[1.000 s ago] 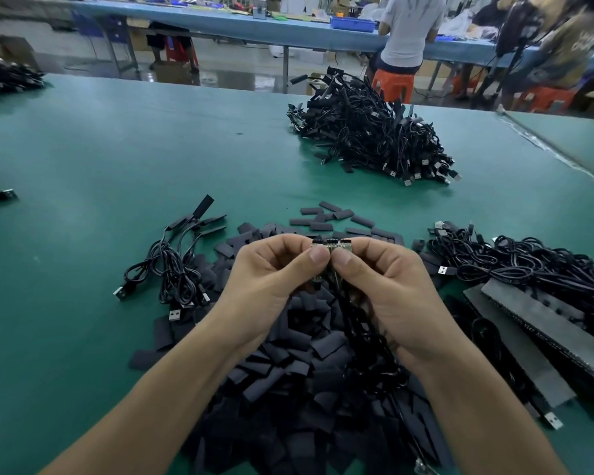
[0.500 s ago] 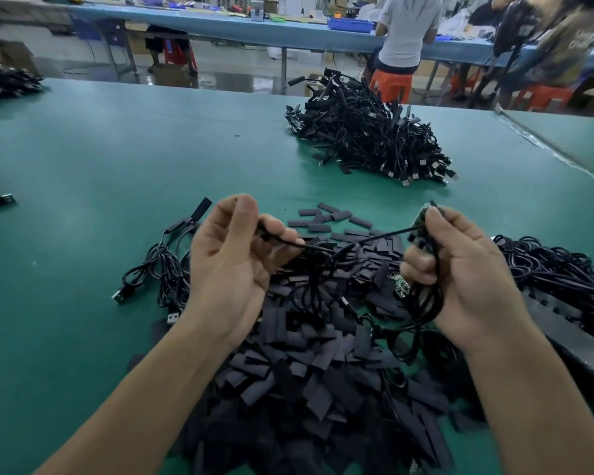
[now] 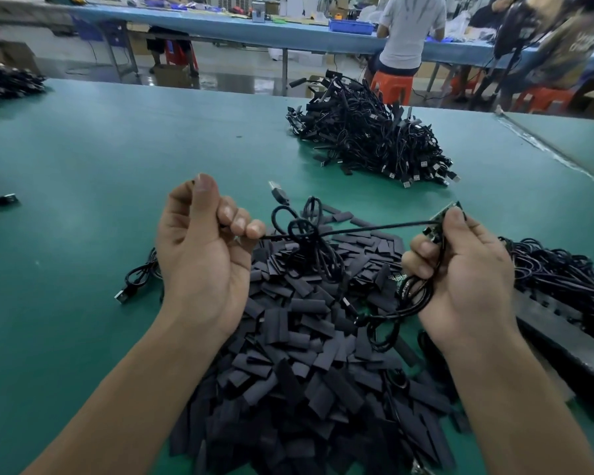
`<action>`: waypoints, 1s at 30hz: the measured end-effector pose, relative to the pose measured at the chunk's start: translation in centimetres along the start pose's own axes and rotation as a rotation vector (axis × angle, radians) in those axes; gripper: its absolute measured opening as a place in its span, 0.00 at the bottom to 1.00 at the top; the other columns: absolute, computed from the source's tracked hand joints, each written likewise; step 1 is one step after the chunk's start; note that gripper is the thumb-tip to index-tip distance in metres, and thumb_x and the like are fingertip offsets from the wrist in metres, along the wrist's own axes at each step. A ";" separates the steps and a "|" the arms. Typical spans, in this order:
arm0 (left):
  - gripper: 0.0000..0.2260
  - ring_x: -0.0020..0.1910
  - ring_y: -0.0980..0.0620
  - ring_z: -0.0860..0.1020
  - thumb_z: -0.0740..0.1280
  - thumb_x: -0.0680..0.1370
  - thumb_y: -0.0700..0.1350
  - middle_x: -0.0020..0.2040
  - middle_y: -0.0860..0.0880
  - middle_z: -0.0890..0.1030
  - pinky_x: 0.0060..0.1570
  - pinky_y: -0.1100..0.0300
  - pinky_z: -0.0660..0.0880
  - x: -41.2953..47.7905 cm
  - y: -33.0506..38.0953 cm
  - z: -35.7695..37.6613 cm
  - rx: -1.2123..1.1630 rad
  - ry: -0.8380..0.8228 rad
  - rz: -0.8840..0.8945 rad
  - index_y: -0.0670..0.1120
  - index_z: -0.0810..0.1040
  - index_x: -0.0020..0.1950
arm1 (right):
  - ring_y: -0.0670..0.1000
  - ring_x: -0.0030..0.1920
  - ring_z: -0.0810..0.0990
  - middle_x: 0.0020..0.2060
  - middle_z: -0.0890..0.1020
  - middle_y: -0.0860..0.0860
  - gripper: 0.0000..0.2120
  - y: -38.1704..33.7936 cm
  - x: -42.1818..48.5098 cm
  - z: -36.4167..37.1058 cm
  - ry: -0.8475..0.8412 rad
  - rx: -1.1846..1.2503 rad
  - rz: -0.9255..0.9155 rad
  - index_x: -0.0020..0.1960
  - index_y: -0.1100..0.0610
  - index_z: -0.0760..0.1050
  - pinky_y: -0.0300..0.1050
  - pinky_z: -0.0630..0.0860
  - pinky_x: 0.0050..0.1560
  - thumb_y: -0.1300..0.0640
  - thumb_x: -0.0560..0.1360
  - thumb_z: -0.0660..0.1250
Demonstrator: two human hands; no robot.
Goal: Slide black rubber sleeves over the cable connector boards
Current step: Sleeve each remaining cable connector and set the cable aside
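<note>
A thin black cable stretches between my two hands above a heap of flat black rubber sleeves. My left hand pinches the cable's left end in curled fingers. My right hand grips a bundle of cables, with a small green connector board under its thumb. The stretched cable has a knotted coil in its middle, and a USB plug sticks up behind it.
A large pile of black cables with sleeves lies far across the green table. More loose cables and a dark grey tray sit at the right. A short cable lies left of the sleeves. People work at a blue bench behind.
My hands were together pinching the board over the sleeves, then pulled apart. The cable is now drawn out between them, and its coil and plug have lifted off the heap.
</note>
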State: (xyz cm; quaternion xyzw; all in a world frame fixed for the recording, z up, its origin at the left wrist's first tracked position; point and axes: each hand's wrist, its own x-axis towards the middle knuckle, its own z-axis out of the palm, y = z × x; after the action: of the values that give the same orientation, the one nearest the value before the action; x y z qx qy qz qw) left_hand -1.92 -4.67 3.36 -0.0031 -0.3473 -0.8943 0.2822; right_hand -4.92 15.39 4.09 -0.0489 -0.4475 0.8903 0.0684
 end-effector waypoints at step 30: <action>0.06 0.30 0.54 0.70 0.60 0.80 0.44 0.30 0.53 0.69 0.37 0.62 0.73 -2.9 -2.5 0.5 0.230 -0.388 -0.135 0.45 0.68 0.44 | 0.55 0.45 0.86 0.46 0.86 0.60 0.19 1.8 -1.7 1.5 -0.278 0.156 0.289 0.43 0.56 0.83 0.42 0.83 0.42 0.45 0.75 0.60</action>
State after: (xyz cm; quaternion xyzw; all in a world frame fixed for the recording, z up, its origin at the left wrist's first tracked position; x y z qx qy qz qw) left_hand -0.88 -1.45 1.56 -0.1195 -0.4940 -0.8484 0.1480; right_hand -3.62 12.86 3.62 0.0165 -0.3707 0.9210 -0.1187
